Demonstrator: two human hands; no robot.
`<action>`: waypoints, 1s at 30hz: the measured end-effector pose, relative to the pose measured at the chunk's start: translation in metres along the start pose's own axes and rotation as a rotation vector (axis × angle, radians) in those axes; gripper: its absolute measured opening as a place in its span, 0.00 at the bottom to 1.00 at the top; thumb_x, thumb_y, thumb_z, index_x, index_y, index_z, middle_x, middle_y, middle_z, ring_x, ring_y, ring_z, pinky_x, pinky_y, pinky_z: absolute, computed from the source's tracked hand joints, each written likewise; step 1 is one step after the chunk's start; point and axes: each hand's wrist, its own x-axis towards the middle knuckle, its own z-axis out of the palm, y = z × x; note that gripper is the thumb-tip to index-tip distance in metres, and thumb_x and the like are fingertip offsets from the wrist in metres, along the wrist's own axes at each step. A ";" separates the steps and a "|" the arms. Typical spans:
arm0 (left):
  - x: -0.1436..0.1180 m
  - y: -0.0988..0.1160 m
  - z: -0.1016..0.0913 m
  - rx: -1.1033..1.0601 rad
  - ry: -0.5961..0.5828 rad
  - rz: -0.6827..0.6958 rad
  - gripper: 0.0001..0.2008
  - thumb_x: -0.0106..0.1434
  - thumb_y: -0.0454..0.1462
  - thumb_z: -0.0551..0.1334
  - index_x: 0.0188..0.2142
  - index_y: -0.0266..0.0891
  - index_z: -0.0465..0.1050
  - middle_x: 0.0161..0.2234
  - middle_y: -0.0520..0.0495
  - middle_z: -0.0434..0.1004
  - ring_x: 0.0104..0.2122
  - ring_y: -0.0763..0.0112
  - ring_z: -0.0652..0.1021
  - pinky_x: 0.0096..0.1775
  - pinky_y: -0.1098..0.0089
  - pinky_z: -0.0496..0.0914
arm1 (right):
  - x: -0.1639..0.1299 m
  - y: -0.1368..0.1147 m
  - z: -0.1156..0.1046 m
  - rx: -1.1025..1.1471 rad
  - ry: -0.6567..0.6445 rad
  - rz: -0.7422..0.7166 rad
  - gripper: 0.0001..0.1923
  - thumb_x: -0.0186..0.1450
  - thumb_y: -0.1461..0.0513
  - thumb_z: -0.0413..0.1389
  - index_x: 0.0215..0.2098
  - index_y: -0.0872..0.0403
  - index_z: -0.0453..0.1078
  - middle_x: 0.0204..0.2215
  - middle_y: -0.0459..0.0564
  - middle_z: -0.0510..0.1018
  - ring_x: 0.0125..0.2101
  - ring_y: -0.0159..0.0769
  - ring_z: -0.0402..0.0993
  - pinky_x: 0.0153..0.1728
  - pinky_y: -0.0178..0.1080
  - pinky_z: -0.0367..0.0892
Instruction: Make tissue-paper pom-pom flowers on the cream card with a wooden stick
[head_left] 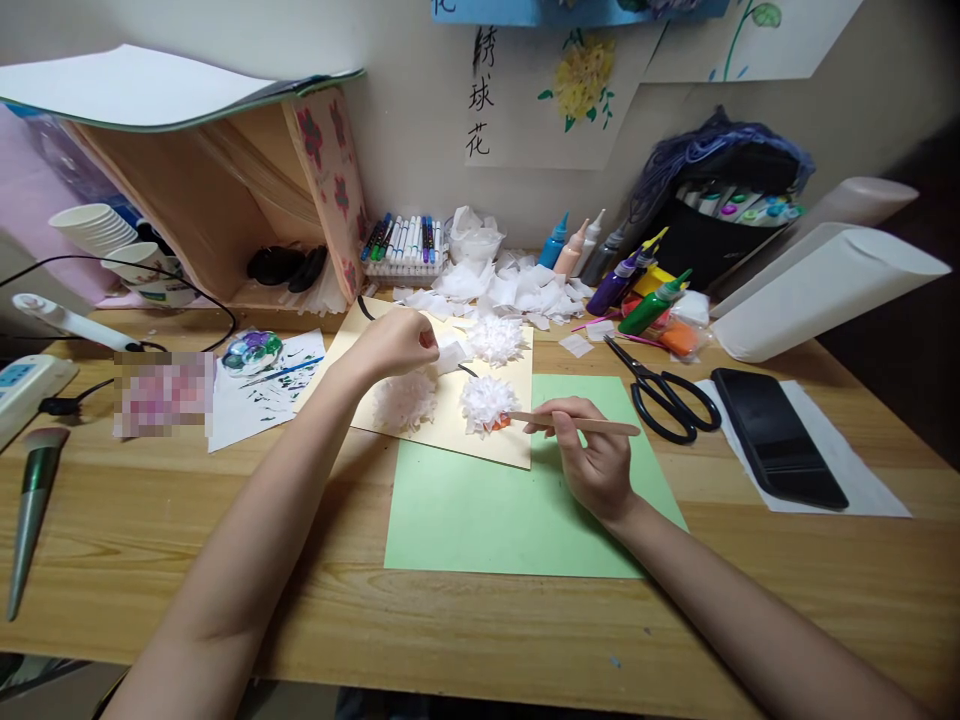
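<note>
Wooden desk (150, 560); on it green paper (487, 510), cream card (450, 420), scissors (664, 395), phone (776, 435)

A blurred patch (163, 393) hides whatever lies left of the painted paper (264, 390).

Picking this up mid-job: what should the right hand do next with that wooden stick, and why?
Probably dab the wooden stick onto the nearest tissue flower. The right hand holds it with its orange-tipped end already touching that flower, which shows only a small orange spot; the left hand pinches a white tissue piece over the yellow card.
</note>
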 end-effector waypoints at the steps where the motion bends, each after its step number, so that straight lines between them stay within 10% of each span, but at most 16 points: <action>1: 0.001 -0.001 0.001 0.021 0.016 -0.009 0.09 0.52 0.36 0.57 0.27 0.37 0.76 0.29 0.45 0.79 0.29 0.67 0.75 0.29 0.71 0.63 | 0.000 0.000 0.000 -0.002 -0.004 0.000 0.09 0.68 0.64 0.48 0.36 0.53 0.70 0.28 0.46 0.76 0.28 0.32 0.76 0.32 0.39 0.70; 30: 0.007 0.000 0.026 -0.154 0.030 0.169 0.13 0.56 0.41 0.61 0.39 0.37 0.74 0.41 0.44 0.76 0.42 0.63 0.73 0.43 0.67 0.66 | 0.001 0.000 0.001 0.015 -0.028 0.020 0.10 0.68 0.63 0.47 0.34 0.54 0.70 0.29 0.47 0.76 0.27 0.32 0.76 0.31 0.38 0.72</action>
